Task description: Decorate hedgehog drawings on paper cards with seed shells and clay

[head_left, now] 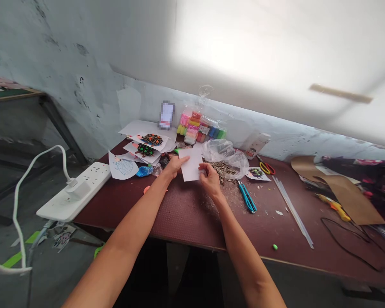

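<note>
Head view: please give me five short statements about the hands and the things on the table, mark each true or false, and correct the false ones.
1. The left hand holds the white paper, with the right hand at its other side. True.
2. The utility knife lies right of the white paper. True.
3. The right hand holds the utility knife. False: the utility knife lies on the table.
4. A white adapter sits on the power strip. True.
5. The power strip is black. False: it is white.
</note>
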Available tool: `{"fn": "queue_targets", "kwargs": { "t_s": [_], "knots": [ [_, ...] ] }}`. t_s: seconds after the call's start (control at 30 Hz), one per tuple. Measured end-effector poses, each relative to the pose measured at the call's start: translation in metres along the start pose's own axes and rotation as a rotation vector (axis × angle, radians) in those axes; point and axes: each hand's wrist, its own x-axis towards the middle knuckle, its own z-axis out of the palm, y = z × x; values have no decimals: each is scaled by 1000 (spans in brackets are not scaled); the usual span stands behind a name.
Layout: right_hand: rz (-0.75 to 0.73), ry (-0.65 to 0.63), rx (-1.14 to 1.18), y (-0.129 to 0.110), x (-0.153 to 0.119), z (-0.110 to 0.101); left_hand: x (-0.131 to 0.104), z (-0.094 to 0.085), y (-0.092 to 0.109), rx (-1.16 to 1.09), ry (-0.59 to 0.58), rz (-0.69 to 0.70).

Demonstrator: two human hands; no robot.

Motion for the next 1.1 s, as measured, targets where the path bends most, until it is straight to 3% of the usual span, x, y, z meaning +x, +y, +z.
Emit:
{"fn": "queue_targets", "kwargs": {
  "t_s": [0.17, 0.3, 0.43, 0.57, 0.8, 0.97, 1.1],
  "knots": [
    [160, 75, 1, 11, -6, -2, 3, -5, -2, 12, 46, 108],
    [306, 5, 45, 15, -6, -8, 3, -9, 5, -34, 114, 134],
    [303, 44, 53, 15, -4, -15, 0, -14, 13, -31, 167, 113],
    [308, 75, 106, 10, -2, -16, -3, -15, 16, -43, 141, 110],
    [265, -67, 128, 8, -6, -15, -2, -12, 17, -35, 93, 212],
    [447, -147, 164, 11, -6, -9, 0, -17, 25, -30, 169, 229],
    [413, -4, 122, 12, 6, -12, 0, -20, 34, 55, 136, 201]
  ]
}}
